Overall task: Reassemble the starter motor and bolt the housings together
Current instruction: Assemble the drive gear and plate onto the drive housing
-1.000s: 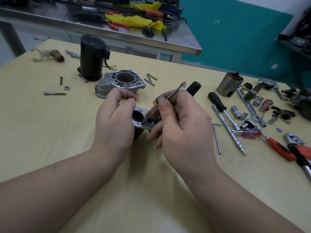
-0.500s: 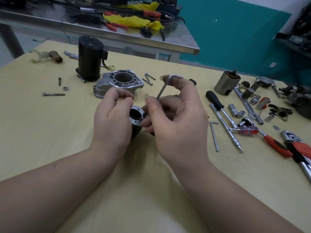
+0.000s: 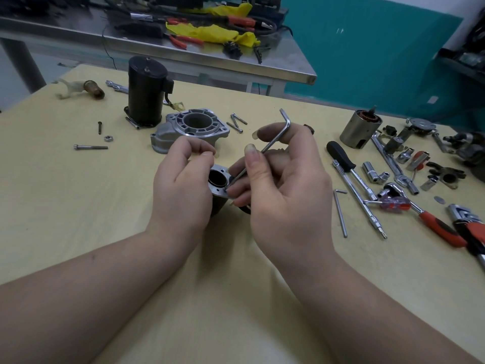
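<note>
My left hand (image 3: 181, 185) grips a small dark motor part with a silver flange (image 3: 219, 181) at the table's middle. My right hand (image 3: 280, 185) pinches an L-shaped hex key (image 3: 273, 143) between thumb and fingers, its tip set into the flange's rim. Behind my hands lies the grey cast nose housing (image 3: 193, 128), open end up. The black cylindrical motor body (image 3: 147, 90) stands upright at the back left. A metal armature housing (image 3: 360, 132) stands at the right.
Loose bolts (image 3: 90, 147) and a nut (image 3: 108, 138) lie at the left. Two more bolts (image 3: 237, 122) lie behind the nose housing. Screwdriver (image 3: 341, 156), sockets, ratchets (image 3: 430, 222) and a spare hex key (image 3: 340, 212) crowd the right side. A steel bench (image 3: 183, 56) stands behind.
My right hand has turned the hex key: its bent short end swung from pointing away to standing up over my fingers. My left hand has kept its hold on the part.
</note>
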A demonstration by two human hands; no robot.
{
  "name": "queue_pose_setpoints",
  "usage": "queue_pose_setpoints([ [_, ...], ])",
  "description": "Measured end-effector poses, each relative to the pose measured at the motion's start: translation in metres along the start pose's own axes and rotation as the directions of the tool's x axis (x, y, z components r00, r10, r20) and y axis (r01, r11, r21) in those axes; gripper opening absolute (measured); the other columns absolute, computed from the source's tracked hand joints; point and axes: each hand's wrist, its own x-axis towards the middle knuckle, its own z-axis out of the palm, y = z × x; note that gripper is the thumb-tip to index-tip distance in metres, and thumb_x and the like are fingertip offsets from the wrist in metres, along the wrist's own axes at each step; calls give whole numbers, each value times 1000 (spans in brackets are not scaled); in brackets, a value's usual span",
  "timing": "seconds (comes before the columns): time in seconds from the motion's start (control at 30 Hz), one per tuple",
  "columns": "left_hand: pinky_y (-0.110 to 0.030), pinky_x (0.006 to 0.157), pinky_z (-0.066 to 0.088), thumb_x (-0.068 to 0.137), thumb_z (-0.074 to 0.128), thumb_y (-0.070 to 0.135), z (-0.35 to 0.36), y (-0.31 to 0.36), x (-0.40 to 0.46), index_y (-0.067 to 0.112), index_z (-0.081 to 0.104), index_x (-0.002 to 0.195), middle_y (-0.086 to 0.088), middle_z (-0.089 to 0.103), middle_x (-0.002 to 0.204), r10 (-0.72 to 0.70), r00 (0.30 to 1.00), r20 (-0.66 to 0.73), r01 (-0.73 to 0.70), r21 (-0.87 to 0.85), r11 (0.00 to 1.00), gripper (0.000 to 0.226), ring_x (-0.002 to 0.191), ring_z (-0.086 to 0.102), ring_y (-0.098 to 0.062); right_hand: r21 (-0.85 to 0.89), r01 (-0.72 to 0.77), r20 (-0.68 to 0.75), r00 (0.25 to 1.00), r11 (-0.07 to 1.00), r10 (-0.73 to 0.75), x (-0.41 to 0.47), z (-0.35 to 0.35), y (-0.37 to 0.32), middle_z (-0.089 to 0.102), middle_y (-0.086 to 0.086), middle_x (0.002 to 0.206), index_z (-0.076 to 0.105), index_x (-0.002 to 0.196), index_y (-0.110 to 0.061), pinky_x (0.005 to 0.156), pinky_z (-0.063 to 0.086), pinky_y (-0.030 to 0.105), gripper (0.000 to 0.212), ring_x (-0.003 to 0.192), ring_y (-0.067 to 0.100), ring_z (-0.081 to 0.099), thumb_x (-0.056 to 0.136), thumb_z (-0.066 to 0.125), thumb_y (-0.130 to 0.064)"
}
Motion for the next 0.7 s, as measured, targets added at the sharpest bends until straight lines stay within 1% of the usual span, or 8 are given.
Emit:
queue_pose_setpoints([
  [0.17, -16, 56, 44, 98, 59, 12, 1, -3, 1, 26, 68, 85, 16, 61, 73, 10, 1000, 5, -10, -7, 1000, 21, 68, 55, 0, -52, -2, 2, 1000, 999, 2, 1, 0, 2, 74, -3, 79, 50, 111, -29, 58, 63, 44, 14, 65, 20, 75, 105, 55, -18],
  [0.3, -13, 56, 44, 99, 59, 10, 2, -2, 1, 23, 68, 88, 15, 62, 74, 23, 1000, 6, -23, 7, 1000, 19, 68, 56, 2, -77, -16, 8, 1000, 997, 16, 2, -2, 1, 75, -5, 78, 51, 114, -26, 58, 62, 43, 18, 64, 18, 76, 103, 59, -16],
  [0.37, -15, 57, 45, 97, 59, 14, 2, -2, 1, 27, 69, 86, 15, 62, 75, 17, 1000, 6, -17, 4, 1000, 19, 71, 56, -2, -53, -33, 0, 999, 998, 33, 2, -1, 1, 77, -6, 77, 46, 133, -30, 61, 63, 43, 39, 65, 16, 77, 101, 64, -15],
  [0.43, -21, 62, 46, 92, 59, 20, 2, -1, 1, 30, 68, 83, 15, 62, 75, 12, 1000, 8, -12, -4, 1000, 16, 74, 57, -5, -52, -30, 0, 1000, 998, 30, 2, -3, 1, 77, -5, 76, 30, 154, -41, 64, 64, 45, 70, 67, 15, 78, 100, 66, -14],
  [0.47, -26, 66, 47, 90, 58, 22, 2, 0, 1, 31, 68, 82, 15, 62, 76, 7, 1000, 9, -7, -7, 1000, 15, 76, 57, -7, -66, -20, 12, 1000, 998, 21, 2, -4, 1, 77, -4, 75, 23, 159, -44, 66, 65, 45, 79, 67, 15, 78, 100, 66, -14],
  [0.5, -31, 69, 47, 88, 58, 24, 2, 0, 1, 31, 68, 82, 15, 62, 76, 3, 1000, 9, -2, -9, 1000, 14, 78, 57, -9, -87, -8, 30, 999, 996, 11, 2, -6, 1, 77, -4, 75, 23, 160, -44, 66, 65, 46, 79, 68, 15, 78, 100, 66, -15],
  [0.57, -38, 72, 47, 87, 58, 25, 2, 1, 0, 30, 68, 82, 13, 63, 78, -5, 1000, 10, 5, -14, 1000, 13, 81, 58, -11, -111, -11, 70, 997, 994, 19, 5, -10, 0, 77, -5, 77, 33, 155, -45, 66, 65, 45, 67, 69, 16, 78, 102, 65, -20],
  [0.7, -46, 76, 47, 86, 57, 27, 0, 1, 1, 32, 69, 83, 10, 63, 80, -21, 1000, 17, 21, -18, 1000, 13, 88, 60, -21, 1, -69, 91, 994, 998, 69, 14, -21, -7, 76, -1, 90, 51, 150, -36, 54, 59, 29, 45, 68, 20, 76, 106, 56, -29],
])
